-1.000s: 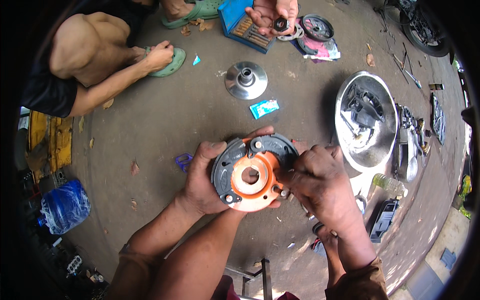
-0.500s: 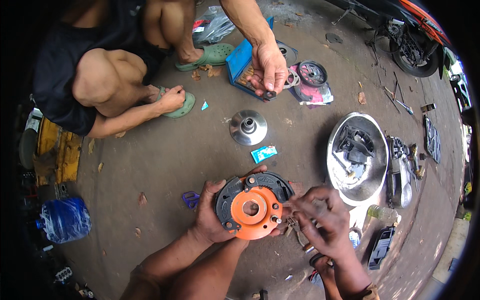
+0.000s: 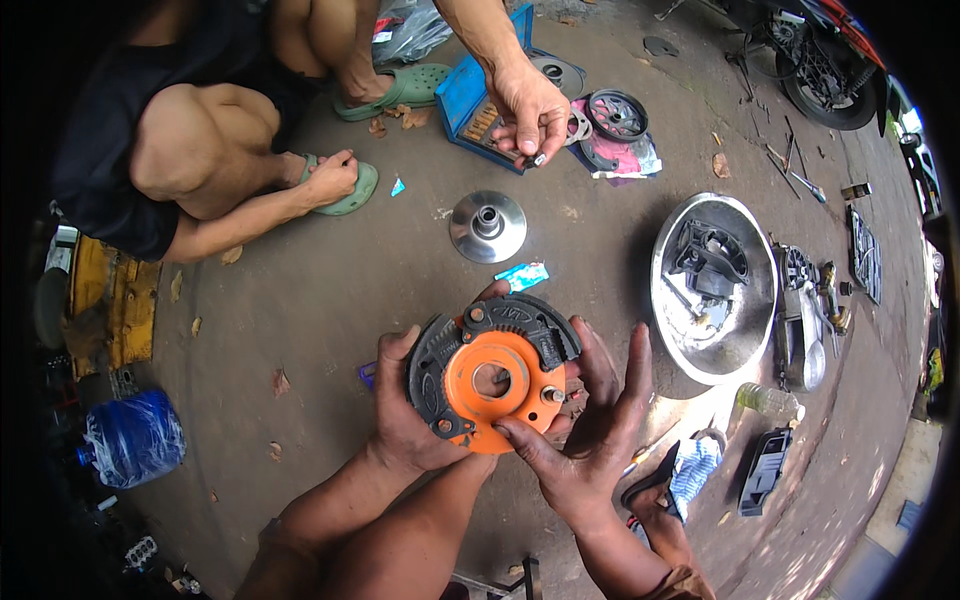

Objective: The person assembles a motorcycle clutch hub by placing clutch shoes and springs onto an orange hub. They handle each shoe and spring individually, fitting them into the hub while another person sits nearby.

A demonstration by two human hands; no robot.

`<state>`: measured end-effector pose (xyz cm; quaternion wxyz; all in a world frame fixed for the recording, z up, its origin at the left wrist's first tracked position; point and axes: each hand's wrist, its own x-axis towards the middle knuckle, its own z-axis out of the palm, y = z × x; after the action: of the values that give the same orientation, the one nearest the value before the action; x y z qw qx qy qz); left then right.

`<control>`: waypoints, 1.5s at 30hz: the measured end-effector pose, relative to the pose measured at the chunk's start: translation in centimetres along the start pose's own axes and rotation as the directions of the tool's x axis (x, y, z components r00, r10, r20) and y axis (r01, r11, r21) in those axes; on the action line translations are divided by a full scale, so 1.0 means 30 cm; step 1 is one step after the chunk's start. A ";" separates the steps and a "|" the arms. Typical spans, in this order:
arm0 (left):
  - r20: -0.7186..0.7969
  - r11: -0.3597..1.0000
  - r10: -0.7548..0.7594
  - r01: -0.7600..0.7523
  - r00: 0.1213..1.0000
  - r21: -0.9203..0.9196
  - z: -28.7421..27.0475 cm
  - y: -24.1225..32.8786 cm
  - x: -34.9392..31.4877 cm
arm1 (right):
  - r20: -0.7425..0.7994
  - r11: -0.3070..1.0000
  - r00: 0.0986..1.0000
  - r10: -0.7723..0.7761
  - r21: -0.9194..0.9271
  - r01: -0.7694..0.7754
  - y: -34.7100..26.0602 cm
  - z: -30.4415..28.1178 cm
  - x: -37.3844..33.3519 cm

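Note:
A scooter clutch shoe assembly point(image 3: 560, 395), an orange round plate with black curved shoes, faces up in front of me. My left hand point(image 3: 398, 400) is closed round its left side, fingers partly hidden behind it. The thumb of my right hand point(image 3: 585, 450) presses the plate's lower right edge. That hand's forefinger touches the end of a shoe, another finger stretches upward, and the lower fingers pass partly behind the plate. A metal pin stands bare on the plate's right side. Beyond lie a blue packet point(image 3: 522, 277) and a shiny metal pulley disc point(image 3: 488, 228).
A crouching co-worker's hand point(image 3: 528, 108) holds a small dark and shiny piece beside an open blue box point(image 3: 462, 100). At right stands a metal basin point(image 3: 735, 365) of black parts. A blue jug point(image 3: 135, 440) lies left; a plastic bottle point(image 3: 768, 400) lies right.
My right hand has moved left onto the plate, its fingers spreading. The clutch assembly has shifted slightly left and up in view. The co-worker's hand has turned its small piece.

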<state>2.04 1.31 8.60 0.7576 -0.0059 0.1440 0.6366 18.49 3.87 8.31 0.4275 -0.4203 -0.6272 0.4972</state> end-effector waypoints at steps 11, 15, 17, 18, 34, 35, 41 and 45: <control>-0.093 0.992 0.117 -0.112 0.989 0.055 0.046 0.015 0.002 | 0.054 0.983 0.984 -0.168 0.089 0.163 -0.011 0.088 0.017; -0.233 0.975 0.201 -0.170 0.952 0.145 0.046 0.024 -0.007 | 0.085 0.973 0.974 -0.211 -0.081 0.218 0.005 0.098 0.048; -0.331 0.962 0.253 -0.200 0.909 0.187 0.042 0.025 -0.015 | 0.085 0.965 0.970 -0.228 -0.113 0.236 0.010 0.103 0.057; -0.356 0.958 0.267 -0.206 0.896 0.200 0.038 0.027 -0.018 | 0.088 0.964 0.969 -0.232 -0.115 0.241 0.012 0.104 0.060; -0.153 0.980 0.185 -0.194 0.971 -0.045 0.036 0.030 -0.028 | 0.082 0.962 0.965 -0.250 -0.094 0.257 0.008 0.106 0.063; -0.140 0.980 0.182 -0.191 0.973 -0.057 0.036 0.029 -0.027 | 0.079 0.960 0.964 -0.254 -0.098 0.261 0.008 0.105 0.061; -0.226 0.977 0.214 -0.206 0.950 0.060 0.033 0.022 -0.030 | 0.089 0.956 0.965 -0.245 -0.144 0.256 0.021 0.101 0.055; -0.180 0.971 0.238 -0.236 0.955 0.034 0.018 0.018 -0.047 | 0.126 0.953 0.963 -0.239 -0.160 0.257 0.018 0.096 0.046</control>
<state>1.41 0.15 9.53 0.6595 -0.0424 0.2161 0.7187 15.41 4.49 7.55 0.4146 -0.3473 -0.7377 0.4042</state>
